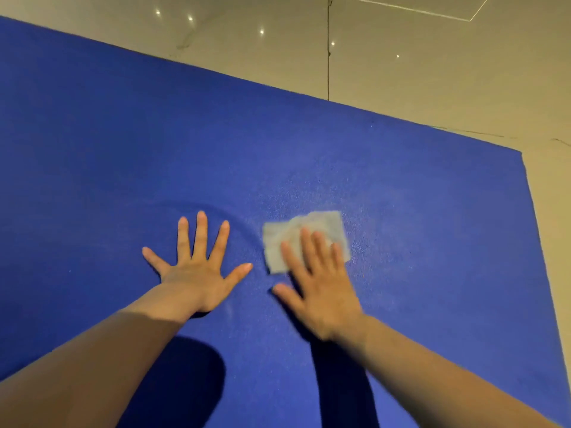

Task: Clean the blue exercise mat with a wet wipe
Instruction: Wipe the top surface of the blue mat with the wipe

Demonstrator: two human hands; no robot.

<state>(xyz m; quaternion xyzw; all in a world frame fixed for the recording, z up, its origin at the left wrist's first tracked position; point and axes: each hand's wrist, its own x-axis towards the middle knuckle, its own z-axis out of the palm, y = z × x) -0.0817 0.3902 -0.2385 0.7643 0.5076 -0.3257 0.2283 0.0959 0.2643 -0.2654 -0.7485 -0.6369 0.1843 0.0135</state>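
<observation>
Right hand, fingers straight, is pressing wet wipe onto blue mat; left hand is lying splayed wide just beside it.

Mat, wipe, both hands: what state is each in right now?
Mat: spread flat on the floor, a curved ripple by the left hand.
Wipe: crumpled, lying on the mat under the right fingers.
Left hand: fingers splayed, pressing the mat.
Right hand: flat, pressing the wipe; blurred.

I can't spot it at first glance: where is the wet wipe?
In the head view, the wet wipe lies flat on the blue mat, right of centre, under the right hand's fingers, beside the left hand.
</observation>
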